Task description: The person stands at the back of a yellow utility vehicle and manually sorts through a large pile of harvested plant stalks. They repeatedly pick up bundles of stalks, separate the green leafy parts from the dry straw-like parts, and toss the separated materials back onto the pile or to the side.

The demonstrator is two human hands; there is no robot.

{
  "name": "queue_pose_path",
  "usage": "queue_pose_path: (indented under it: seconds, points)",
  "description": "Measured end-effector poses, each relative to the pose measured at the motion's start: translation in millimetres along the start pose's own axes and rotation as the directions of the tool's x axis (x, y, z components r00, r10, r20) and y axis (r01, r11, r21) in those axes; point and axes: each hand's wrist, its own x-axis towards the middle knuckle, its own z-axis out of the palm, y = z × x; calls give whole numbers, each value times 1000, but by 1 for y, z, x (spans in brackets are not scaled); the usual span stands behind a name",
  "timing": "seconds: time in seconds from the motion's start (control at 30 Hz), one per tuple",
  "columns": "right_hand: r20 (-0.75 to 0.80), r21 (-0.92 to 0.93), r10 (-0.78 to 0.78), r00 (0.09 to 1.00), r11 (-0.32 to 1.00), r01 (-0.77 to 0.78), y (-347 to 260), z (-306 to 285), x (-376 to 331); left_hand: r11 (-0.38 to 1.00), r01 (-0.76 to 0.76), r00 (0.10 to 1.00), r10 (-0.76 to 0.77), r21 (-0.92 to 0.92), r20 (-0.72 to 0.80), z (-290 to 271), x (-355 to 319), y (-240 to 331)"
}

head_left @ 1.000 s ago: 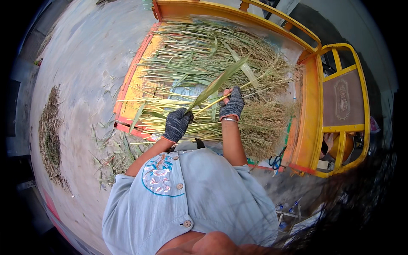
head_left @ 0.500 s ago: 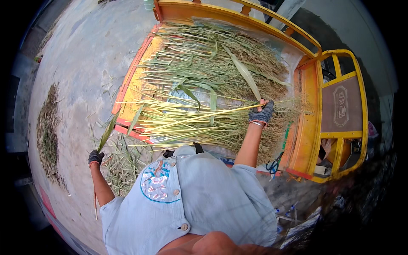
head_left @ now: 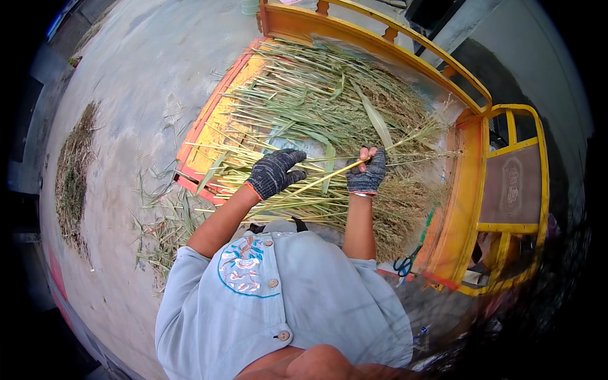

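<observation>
Both hands wear dark grey knitted gloves with the fingertips of the right one bare. My right hand (head_left: pixel 367 172) is closed round a yellow-green stalk (head_left: pixel 330 178), whose feathery seed head points right. Left of it, my left hand (head_left: pixel 276 172) hovers over or rests on the stalks, thumb and fingers apart; I see nothing held in it. Beneath both hands lies a layer of stripped yellow stalks (head_left: pixel 256 209) with brownish seed heads (head_left: pixel 399 221). A greener, leafier pile of stalks (head_left: pixel 285 95) lies beyond, with a broad leaf (head_left: pixel 373 117) across it.
The stalks lie on an orange-yellow cart bed (head_left: pixel 218 120) with a raised rail (head_left: pixel 405 31) at the back and a yellow-framed seat back (head_left: pixel 513 183) at right. Scissors (head_left: pixel 404 265) hang near the front edge. Stripped leaves (head_left: pixel 174 237) and a dried plant heap (head_left: pixel 75 183) litter the floor.
My left hand has come from low at the left, where it held a long leaf, to above the stalks; the leaf is gone from it. My right hand has shifted slightly left, still gripping the stalk.
</observation>
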Motion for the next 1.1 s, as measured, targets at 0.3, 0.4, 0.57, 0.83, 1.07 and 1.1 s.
queue_pose_path:
  seconds: [0.3,0.4,0.57,0.83,1.07,1.1]
  points:
    - [-258,-20,-120,959,993,119,-43,-22,-12,969,-36,943,-47,243,328,38,22,29]
    - [-412,-121,-233,881,972,201,-77,-37,-6,968,-67,930,-26,240,366,29,12,10]
    - [-472,-66,-322,821,941,332,-147,-68,-6,904,177,957,-251,389,148,-24,-65,-134]
    - [-271,48,-355,895,923,381,-151,-99,1,388,643,704,-640,660,-308,-89,-135,-150]
    - [-251,38,-245,937,964,262,-104,-59,14,952,163,961,-94,258,-260,20,-4,-6]
    - [-246,63,-224,943,967,247,-101,-56,13,954,131,989,-105,270,-107,28,9,-2]
